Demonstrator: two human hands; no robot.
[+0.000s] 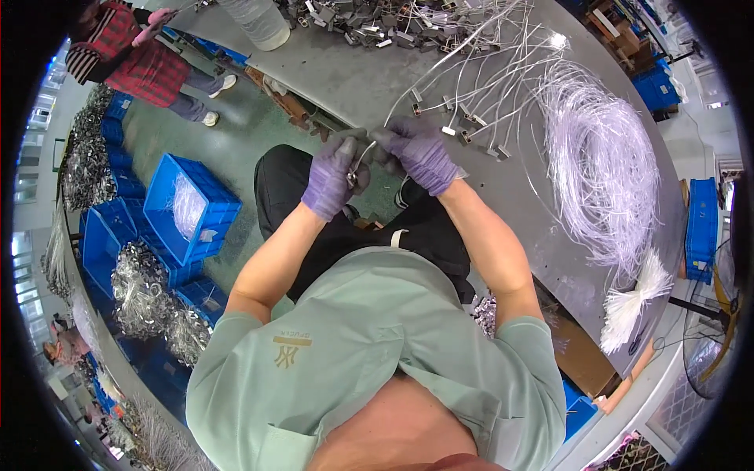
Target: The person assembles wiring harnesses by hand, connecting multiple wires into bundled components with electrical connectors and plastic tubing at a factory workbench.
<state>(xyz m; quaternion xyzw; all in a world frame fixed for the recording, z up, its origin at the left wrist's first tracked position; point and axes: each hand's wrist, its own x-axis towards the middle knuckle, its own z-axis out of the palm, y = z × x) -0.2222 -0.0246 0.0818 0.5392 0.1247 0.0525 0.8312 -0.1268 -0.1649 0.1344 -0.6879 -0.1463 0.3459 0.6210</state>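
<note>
Both my hands wear purple gloves with grey fingers and meet in front of me at the table's edge. My left hand (339,174) is closed round a thin whitish cable (363,155), and a small shiny metal bit shows at its fingers. My right hand (416,153) pinches the same cable close by. From the right hand the cable runs up and away over the table toward other loose cables. Several cables with small metal-and-white connector ends (470,125) lie just beyond my right hand. What sits inside my fingertips is mostly hidden.
A large coil of clear tubing (605,165) lies on the grey table (345,78), with a tied white bundle (638,302) nearby. Dark connectors (377,23) pile up at the far side beside a clear plastic container (258,23). Blue crates (224,212) stand left; another person (149,67) works beyond.
</note>
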